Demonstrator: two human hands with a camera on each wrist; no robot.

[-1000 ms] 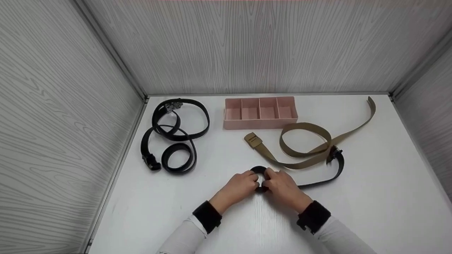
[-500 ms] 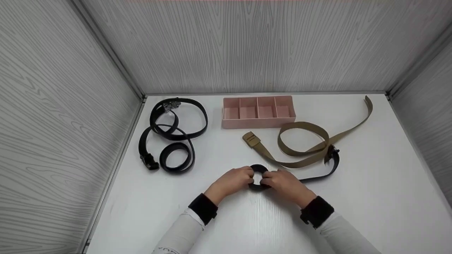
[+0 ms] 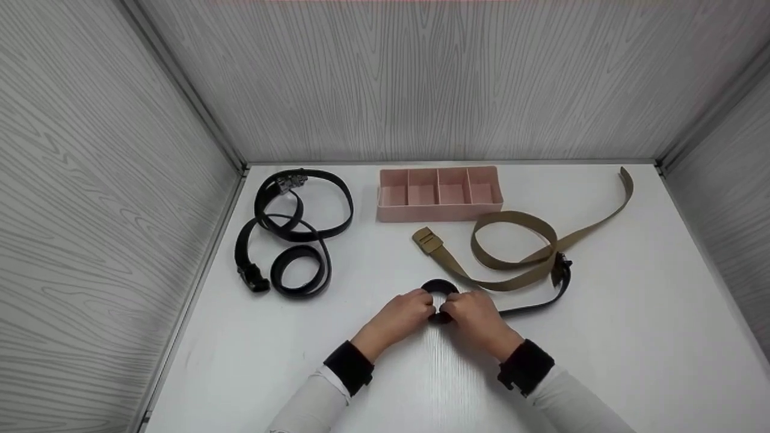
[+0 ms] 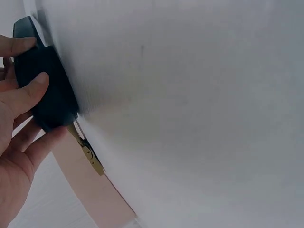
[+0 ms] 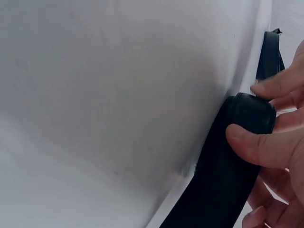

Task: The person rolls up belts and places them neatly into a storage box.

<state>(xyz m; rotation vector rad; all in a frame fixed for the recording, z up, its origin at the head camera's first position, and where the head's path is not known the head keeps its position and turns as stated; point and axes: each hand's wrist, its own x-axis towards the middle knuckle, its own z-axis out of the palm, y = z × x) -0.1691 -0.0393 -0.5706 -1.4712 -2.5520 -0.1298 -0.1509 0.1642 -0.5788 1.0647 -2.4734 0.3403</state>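
Note:
Both hands work on a black belt [image 3: 441, 285] rolled into a small ring, standing on edge at the middle front of the table. My left hand [image 3: 402, 320] pinches the ring's left side; in the left wrist view its thumb lies on the outside of the belt [image 4: 54, 90]. On the other side, my right hand [image 3: 478, 320] grips the coil, with the thumb pressed against the belt [image 5: 254, 114] in the right wrist view. From the coil, the belt's tail [image 3: 535, 308] runs right and curves up to a buckle [image 3: 562, 261] touching a tan webbing belt [image 3: 517, 282].
A pink tray [image 3: 439, 212] with several compartments stands at the back. The tan belt's buckle [image 3: 428, 240] lies before it. At the left, black belts [image 3: 304, 236] lie loosely looped with buckles. Grey wood-grain walls [image 3: 385, 84] bound the white table [image 3: 252, 361].
The black belt's buckle end has slid slightly left along the tan belt. My right hand has shifted a little left, and the fingers of both hands have changed position on the coil.

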